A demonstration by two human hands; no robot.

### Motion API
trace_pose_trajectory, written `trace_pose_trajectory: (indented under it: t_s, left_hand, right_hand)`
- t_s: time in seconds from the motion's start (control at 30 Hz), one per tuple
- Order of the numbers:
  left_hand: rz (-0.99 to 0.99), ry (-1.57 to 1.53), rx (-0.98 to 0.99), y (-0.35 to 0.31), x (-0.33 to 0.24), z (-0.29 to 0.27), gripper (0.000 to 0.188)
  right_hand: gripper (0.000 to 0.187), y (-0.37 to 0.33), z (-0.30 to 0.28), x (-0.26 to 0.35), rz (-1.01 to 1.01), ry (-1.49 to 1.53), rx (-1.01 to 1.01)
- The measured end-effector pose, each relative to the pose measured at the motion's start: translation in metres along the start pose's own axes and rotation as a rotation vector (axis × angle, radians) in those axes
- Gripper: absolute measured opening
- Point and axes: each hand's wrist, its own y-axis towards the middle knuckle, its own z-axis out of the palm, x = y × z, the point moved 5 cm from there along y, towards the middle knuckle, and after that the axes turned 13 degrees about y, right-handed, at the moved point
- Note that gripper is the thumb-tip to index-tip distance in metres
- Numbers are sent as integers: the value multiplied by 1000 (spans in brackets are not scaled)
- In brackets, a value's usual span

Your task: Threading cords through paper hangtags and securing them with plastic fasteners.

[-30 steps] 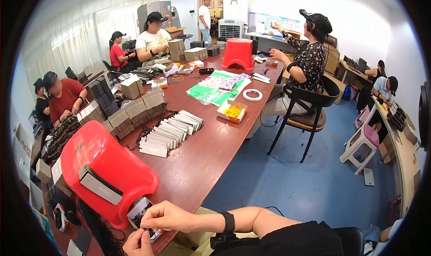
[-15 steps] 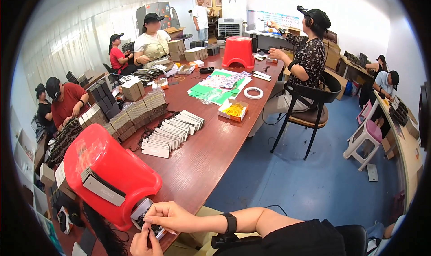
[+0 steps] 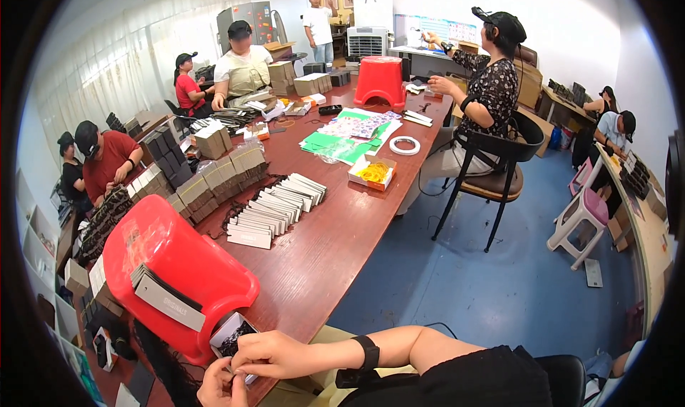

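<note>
My right hand (image 3: 275, 354) and my left hand (image 3: 220, 385) meet at the table's near edge, fingertips pinched together. What lies between them is too small and covered to make out. Just behind my fingers, a small white box (image 3: 225, 333) holds a tangle of black pieces. Beside it a red plastic stool (image 3: 182, 246) lies tipped over on the table. A stack of long grey tags (image 3: 168, 301) with dark edges rests against the stool. Black strings (image 3: 168, 360) hang down by its lower side.
A fanned row of pale tags (image 3: 278, 210) lies on the table (image 3: 325, 253). Farther off are bundled tag stacks (image 3: 221, 175), a box of yellow rubber bands (image 3: 372, 173), a tape roll (image 3: 404, 146) and another red stool (image 3: 379, 82). Several co-workers sit around; a chair (image 3: 492, 157) stands right.
Both hands stay close together; the left fingers have risen slightly and the right hand has dipped a little over the box. At the back, the standing person has lifted a hand.
</note>
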Motion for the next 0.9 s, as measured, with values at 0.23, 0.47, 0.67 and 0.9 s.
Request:
trace_pose_trajectory:
  t_s: [0.23, 0.47, 0.67, 0.9]
  left_hand:
    - [15, -169, 150, 1, 6, 6, 15]
    - [302, 88, 4, 4, -21, -1, 8]
    - [65, -114, -10, 0, 7, 10, 17]
    - [-103, -400, 62, -1, 12, 20, 10]
  right_hand:
    - [12, 1, -1, -14, 145, 274, 91]
    - [16, 4, -3, -15, 317, 411, 102]
    - [16, 6, -2, -16, 284, 371, 121]
    - [17, 4, -4, -18, 363, 396, 102]
